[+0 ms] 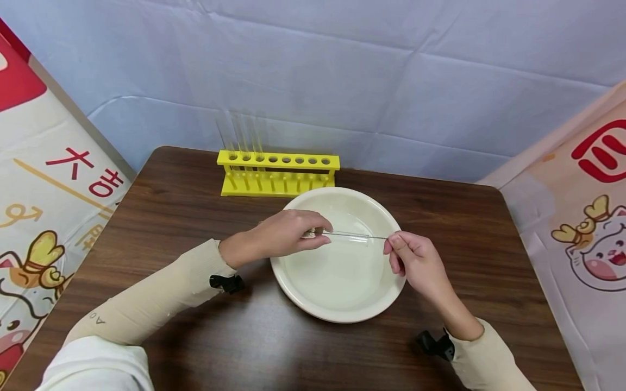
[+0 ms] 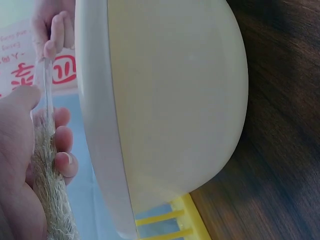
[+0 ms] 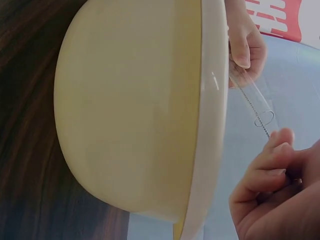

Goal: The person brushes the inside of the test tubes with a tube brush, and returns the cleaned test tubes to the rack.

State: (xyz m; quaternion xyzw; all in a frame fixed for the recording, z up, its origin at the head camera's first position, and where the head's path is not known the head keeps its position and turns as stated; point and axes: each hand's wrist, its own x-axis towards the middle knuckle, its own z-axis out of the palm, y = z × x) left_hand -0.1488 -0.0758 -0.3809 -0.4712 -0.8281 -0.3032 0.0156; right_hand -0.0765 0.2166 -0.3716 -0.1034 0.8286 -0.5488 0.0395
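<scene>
Above the white basin (image 1: 337, 316), my left hand (image 1: 293, 233) grips a clear glass test tube (image 1: 359, 237), its open mouth toward the right. Inside the tube are the pale bristles of a test tube brush (image 2: 55, 187), near the left palm in the left wrist view. The brush's thin twisted wire runs out of the mouth. My right hand (image 1: 415, 260) pinches that wire between thumb and fingers, a short way from the tube's rim (image 3: 265, 118). The wire's far end is hidden in the right hand.
Behind the basin stands a yellow test tube rack (image 1: 279, 157), with three clear test tubes (image 1: 244, 136) upright at its left end and pegs along its base. Everything rests on a dark brown wooden table (image 1: 195, 201). A pale cloth backdrop (image 1: 313, 70) hangs behind.
</scene>
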